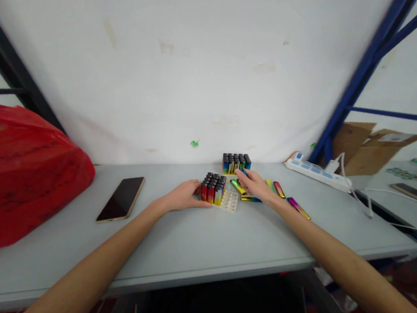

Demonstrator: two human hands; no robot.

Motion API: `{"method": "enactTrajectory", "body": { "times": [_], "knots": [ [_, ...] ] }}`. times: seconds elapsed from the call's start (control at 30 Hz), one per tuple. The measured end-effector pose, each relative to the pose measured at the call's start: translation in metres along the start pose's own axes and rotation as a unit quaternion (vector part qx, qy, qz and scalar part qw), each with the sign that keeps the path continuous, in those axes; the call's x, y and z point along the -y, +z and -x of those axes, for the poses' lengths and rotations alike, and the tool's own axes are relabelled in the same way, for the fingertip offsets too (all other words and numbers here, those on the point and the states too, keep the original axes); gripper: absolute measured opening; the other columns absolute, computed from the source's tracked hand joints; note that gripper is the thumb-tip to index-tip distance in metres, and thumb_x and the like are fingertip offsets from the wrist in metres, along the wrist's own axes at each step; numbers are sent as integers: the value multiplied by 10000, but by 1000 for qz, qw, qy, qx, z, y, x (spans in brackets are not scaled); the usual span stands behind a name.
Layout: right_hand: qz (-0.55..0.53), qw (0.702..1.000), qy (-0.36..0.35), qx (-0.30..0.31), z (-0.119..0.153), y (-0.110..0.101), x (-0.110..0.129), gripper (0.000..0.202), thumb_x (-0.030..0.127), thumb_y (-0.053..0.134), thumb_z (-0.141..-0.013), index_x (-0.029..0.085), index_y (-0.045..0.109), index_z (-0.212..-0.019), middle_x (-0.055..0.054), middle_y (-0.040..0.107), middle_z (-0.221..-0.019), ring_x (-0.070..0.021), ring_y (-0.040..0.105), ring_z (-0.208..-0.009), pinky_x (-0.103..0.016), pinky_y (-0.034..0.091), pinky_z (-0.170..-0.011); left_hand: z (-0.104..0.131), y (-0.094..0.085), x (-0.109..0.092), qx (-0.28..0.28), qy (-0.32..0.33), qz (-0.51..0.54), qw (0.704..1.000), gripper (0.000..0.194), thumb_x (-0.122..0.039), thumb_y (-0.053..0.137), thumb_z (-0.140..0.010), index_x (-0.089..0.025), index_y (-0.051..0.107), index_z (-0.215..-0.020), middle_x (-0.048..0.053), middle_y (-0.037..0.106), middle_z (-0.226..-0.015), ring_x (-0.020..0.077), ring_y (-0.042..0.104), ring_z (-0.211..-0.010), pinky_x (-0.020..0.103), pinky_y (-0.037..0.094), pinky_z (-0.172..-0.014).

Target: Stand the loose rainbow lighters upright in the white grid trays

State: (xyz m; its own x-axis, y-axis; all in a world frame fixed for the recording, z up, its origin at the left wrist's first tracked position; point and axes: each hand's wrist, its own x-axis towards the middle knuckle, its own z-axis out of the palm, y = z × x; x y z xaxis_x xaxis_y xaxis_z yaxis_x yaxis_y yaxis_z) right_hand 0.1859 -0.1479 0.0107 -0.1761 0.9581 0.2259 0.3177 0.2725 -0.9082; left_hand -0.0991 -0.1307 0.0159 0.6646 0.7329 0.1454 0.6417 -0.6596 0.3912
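Several shiny lighters with black tops and colour-graded bodies (210, 193) stand upright in rows in a white slotted tray (229, 202). Bare slots show along the tray's right side. My left hand (186, 196) grips the left side of this tray, thumb in front and fingers behind. Between the fingers of my right hand (254, 184) is a dark blue lighter (244, 173), partly hidden. Under and beside that hand lie loose lighters: a green one (238, 187), a gold one (250, 198), a red one (279, 189) and a purple-gold one (298, 208).
A second block of upright lighters (236, 163) stands behind, close to the wall. On the left are a phone (120, 199) and a red plastic bag (30, 167). A white power strip (317, 172) with cables lies at right, near a blue frame post (361, 70) and cardboard boxes (368, 147).
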Motion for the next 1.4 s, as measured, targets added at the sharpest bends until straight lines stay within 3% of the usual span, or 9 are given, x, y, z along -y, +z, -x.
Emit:
{"method": "enactTrajectory", "body": {
  "times": [0.17, 0.3, 0.4, 0.57, 0.73, 0.87, 1.03, 1.17, 1.4],
  "knots": [
    [49, 998, -9, -39, 4, 8, 3, 685, 848, 481, -851, 234, 362, -569, 44, 350, -496, -98, 325, -474, -254, 228, -454, 0, 0, 1, -6, -2, -5, 1000, 660, -797, 696, -732, -178, 673, -958, 75, 692, -959, 266, 635, -871, 332, 472, -778],
    [-47, 997, 54, 9, 6, 14, 5, 675, 836, 391, -887, 239, 375, -574, 63, 270, -470, -90, 225, -434, -252, 165, -431, -1, 0, 1, 7, 3, -9, 1000, 666, -793, 693, -747, -171, 672, -985, 82, 688, -986, 274, 638, -904, 339, 472, -797],
    [-115, 987, 107, 25, 6, 17, 6, 596, 731, 412, -915, 241, 363, -578, 80, 222, -468, -79, 148, -421, -241, 117, -416, -1, 0, 1, 11, 0, -8, 1000, 666, -787, 696, -751, -170, 675, -1001, 86, 688, -1004, 280, 642, -919, 340, 472, -799],
    [-125, 988, 95, 15, 5, 18, 9, 468, 538, 416, -922, 239, 336, -571, 73, 231, -457, -75, 147, -409, -228, 115, -403, -1, 1, 3, 4, -4, -2, 1000, 669, -787, 701, -740, -177, 686, -1015, 82, 697, -1015, 282, 647, -928, 336, 474, -805],
    [-118, 987, 110, 10, 3, 14, 7, 539, 685, 437, -914, 234, 408, -621, 81, 232, -472, -81, 155, -407, -241, 120, -408, 0, 1, 2, -3, -2, 0, 1000, 655, -776, 705, -740, -179, 689, -1009, 82, 703, -1016, 287, 651, -936, 340, 480, -828],
    [-106, 993, 57, 19, -2, 9, 1, 644, 839, 412, -872, 218, 576, -821, 69, 327, -559, -106, 273, -440, -253, 218, -424, 1, -1, -1, -2, -9, 2, 1000, 657, -783, 707, -731, -183, 683, -996, 83, 706, -1019, 289, 652, -932, 344, 484, -824],
    [15, 998, -65, 6, -4, 3, -4, 515, 716, 476, -928, 218, 597, -982, 8, 608, -765, -161, 574, -691, -288, 486, -672, 1, -1, 0, -1, -8, 5, 1000, 667, -780, 710, -731, -178, 683, -1016, 89, 701, -1027, 284, 642, -936, 341, 481, -815],
    [75, 991, -108, -10, -2, 4, -6, 366, 580, 581, -928, 222, 573, -1004, -37, 720, -905, -202, 679, -851, -328, 533, -787, 0, 0, 1, 5, -7, -2, 1000, 677, -793, 697, -739, -172, 675, -1009, 89, 690, -998, 277, 640, -907, 341, 476, -801],
    [157, 977, -143, 22, 2, 4, -4, 220, 429, 589, -960, 239, 516, -1045, -21, 745, -830, -197, 705, -724, -329, 544, -697, 0, 0, 1, -2, 3, -13, 1000, 663, -800, 684, -741, -172, 672, -955, 80, 676, -952, 269, 634, -878, 339, 471, -782]
  ]
}}
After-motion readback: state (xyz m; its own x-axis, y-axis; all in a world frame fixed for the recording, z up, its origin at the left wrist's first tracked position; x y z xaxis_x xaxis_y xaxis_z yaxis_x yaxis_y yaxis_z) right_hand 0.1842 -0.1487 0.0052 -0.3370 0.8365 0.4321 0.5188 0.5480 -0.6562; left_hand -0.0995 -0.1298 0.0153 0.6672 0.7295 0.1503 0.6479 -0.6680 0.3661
